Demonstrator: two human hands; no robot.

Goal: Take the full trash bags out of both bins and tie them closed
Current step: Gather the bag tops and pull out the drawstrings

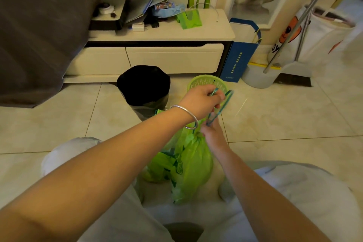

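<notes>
A low white TV cabinet (157,33) runs along the back wall. Before it stands a bin lined with a black bag (144,84), with a green slotted bin (206,82) just beside it. The green trash bag (188,163) hangs between the knees (neck gathered). The left hand (198,102) pinches its teal drawstring (220,108), and the right hand (213,133) grips the same drawstring lower down.

Two bins on the tiled floor at frame centre: one lined in black (143,84), one small green basket-type (208,84). One green trash bag (188,163) lower centre. Two hands, left (200,100) and right (213,133). One silver bangle (185,115). One blue paper bag (239,59) centre right.
</notes>
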